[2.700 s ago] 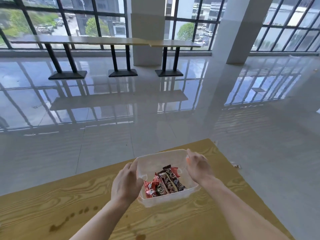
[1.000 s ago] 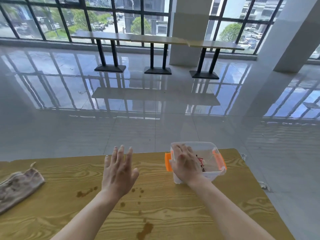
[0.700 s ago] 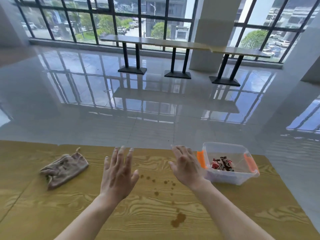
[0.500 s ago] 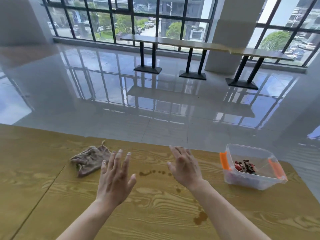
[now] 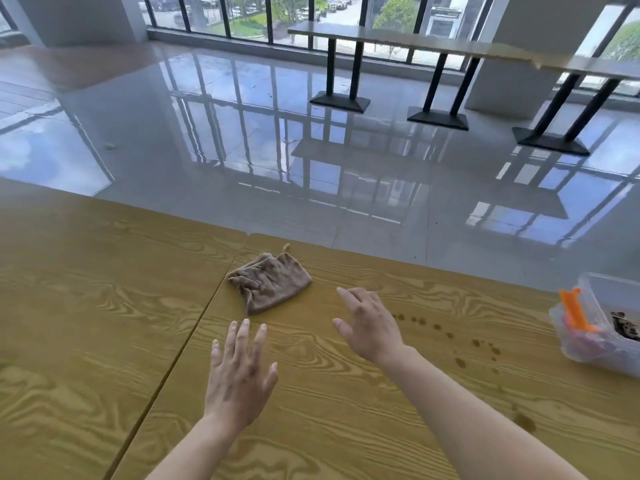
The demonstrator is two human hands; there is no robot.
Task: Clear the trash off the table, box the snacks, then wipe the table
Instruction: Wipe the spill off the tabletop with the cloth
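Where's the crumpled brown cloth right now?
In the head view, the crumpled brown cloth lies on the wooden table near its far edge, just right of the tabletop seam, beyond both open hands, nearest the right hand.

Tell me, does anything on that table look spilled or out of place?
Yes: brown drips dot the wooden table between the right hand and the clear snack box, with a bigger blot nearer the person. The brown cloth lies crumpled, untouched.

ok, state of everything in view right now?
cloth: crumpled, lying on the table, untouched
snack box: on the table at the right, snacks inside, partly out of frame
table: brown spots not yet wiped
left hand: open, empty
right hand: open, empty, near the cloth, not touching
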